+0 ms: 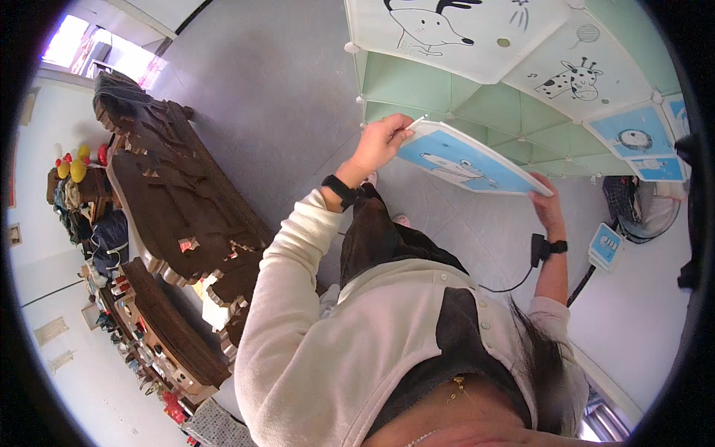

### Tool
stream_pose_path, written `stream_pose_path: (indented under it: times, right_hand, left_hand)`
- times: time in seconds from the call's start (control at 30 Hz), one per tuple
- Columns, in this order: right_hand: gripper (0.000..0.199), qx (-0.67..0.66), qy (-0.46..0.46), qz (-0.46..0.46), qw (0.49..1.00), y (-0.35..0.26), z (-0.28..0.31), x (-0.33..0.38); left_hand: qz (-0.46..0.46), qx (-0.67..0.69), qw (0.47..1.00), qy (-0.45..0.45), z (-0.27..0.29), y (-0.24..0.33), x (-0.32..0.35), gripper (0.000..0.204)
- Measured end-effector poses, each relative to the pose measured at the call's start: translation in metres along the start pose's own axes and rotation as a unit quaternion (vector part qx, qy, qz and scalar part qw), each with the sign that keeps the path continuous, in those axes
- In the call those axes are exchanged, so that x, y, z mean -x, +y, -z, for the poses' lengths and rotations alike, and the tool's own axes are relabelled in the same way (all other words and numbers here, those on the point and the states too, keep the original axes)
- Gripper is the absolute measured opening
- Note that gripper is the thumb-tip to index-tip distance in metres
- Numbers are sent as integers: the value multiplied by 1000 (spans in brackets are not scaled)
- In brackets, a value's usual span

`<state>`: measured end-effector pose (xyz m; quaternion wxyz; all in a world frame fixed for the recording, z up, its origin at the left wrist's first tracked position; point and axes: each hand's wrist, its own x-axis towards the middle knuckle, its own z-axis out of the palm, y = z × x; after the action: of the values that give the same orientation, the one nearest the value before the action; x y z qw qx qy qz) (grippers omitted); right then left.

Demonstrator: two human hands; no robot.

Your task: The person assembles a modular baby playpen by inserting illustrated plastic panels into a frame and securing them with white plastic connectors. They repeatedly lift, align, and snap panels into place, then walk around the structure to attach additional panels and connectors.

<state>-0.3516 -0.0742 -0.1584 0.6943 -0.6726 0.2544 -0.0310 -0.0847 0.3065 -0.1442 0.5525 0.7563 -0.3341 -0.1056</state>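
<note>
A flat blue panel (454, 160) with a white rim and an animal drawing is held tilted between my two hands. My left hand (383, 143) pinches its left corner, where a thin white pin (419, 121) sticks out. At the opposite corner, my right hand (547, 203) is closed on the panel's edge, its fingers partly hidden. Just beyond the panel stands a cube storage cabinet (410, 83) with pale green compartments and white connectors. White doors with a deer drawing (491, 59) and a giraffe drawing (551, 89) are on it, along with blue lion panels (633, 138).
A carved dark wooden bench (179, 186) stretches along the left, with a cluttered wooden cabinet (167, 335) behind it. To the right, a small blue panel (605, 247) rests near a plastic bag (659, 212). Grey tiled floor (275, 82) lies between bench and cube cabinet.
</note>
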Motion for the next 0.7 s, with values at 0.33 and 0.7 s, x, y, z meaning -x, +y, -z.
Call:
stream_pose_path:
  times: [0.33, 0.7]
  right_hand:
    - [9, -135, 29, -34, 990, 98, -69, -88]
    - [8, -73, 29, 117, 990, 105, -100, -213]
  left_hand:
    - [0, -115, 971, 211, -11, -98, 1, 15]
    - [44, -177, 937, 297, 3, -160, -42, 25]
